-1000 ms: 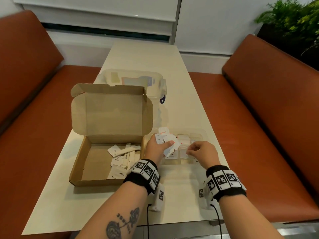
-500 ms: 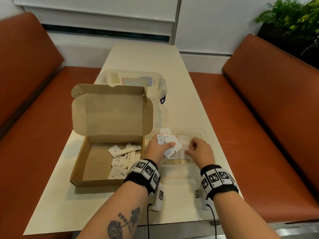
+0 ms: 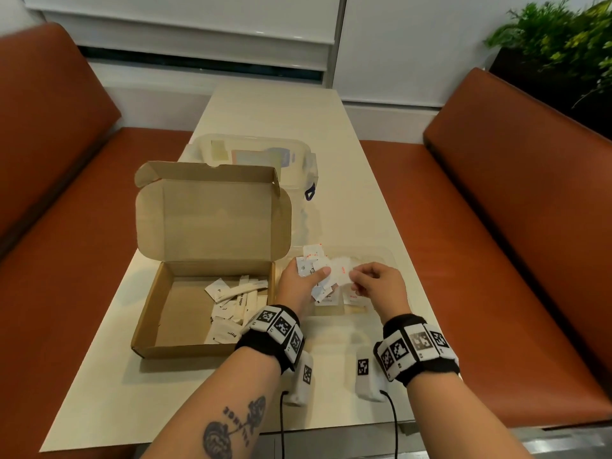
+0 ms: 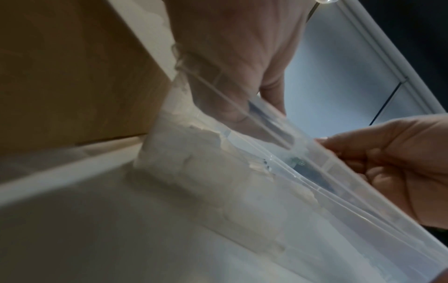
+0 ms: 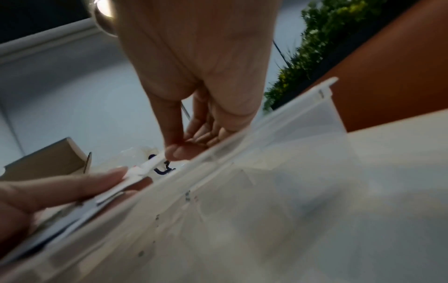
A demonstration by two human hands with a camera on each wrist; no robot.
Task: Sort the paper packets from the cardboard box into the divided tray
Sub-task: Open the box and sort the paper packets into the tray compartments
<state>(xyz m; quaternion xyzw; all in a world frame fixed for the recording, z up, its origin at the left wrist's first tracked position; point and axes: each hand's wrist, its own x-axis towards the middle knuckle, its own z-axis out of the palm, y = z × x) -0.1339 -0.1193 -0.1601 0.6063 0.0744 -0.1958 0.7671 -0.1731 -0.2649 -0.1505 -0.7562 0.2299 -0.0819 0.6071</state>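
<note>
An open cardboard box (image 3: 159, 313) sits on the table's left, with several white paper packets (image 3: 231, 303) lying inside. Right of it stands the clear divided tray (image 3: 384, 256), with packets in its near compartments. My left hand (image 3: 308, 276) hovers over the tray's left end and grips a fanned bunch of white packets (image 3: 313, 256). My right hand (image 3: 356, 281) pinches one red-printed packet (image 3: 342, 273) at the bunch's right edge. In the right wrist view, thumb and forefinger (image 5: 174, 151) pinch that packet (image 5: 145, 168) just above the tray rim (image 5: 242, 149).
A clear lidded plastic container (image 3: 251, 154) stands behind the box's raised lid (image 3: 212, 220). Orange benches (image 3: 496, 226) flank the narrow table (image 3: 271, 111). A plant (image 3: 556, 44) is at the far right. The table's right edge runs close beside the tray.
My right hand has come a little left from the tray's compartments to the bunch and now pinches a packet. My left hand has stayed in place with its packets.
</note>
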